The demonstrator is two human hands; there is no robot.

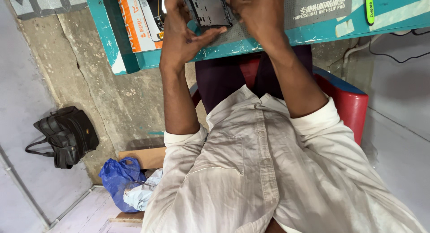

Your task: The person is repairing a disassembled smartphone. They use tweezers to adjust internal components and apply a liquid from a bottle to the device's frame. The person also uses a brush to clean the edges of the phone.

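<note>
**Two hands on an opened phone frame at the edge of a workbench**

A dark, flat phone frame [208, 8], its inner face with small recesses turned toward the camera, sits at the top of the view, tilted up over a grey anti-slip mat [309, 6] that lies on a teal workbench [394, 11]. The left hand [181, 33] grasps the frame from its left side: the fingers curl up along the edge, and the thumb stretches out beneath the lower edge, touching it. The right hand [255, 13] closes on the frame's right side, knuckles toward the camera; its fingertips are hidden behind the hand, so the exact grip cannot be made out. Both forearms rise from rolled cream shirt sleeves.

Just left of the frame, on the bench, lie printed cartons [143, 18] in orange, white and black. At the far right of the bench rests a slim green tube [369, 6], well apart from the hands. Below the bench edge shows a red stool [349, 103] with a blue rim. On the floor to the left stand a black bag [67, 134] against the concrete wall and, nearer the person, a blue plastic bag [118, 177] beside a piece of cardboard [145, 157].
</note>
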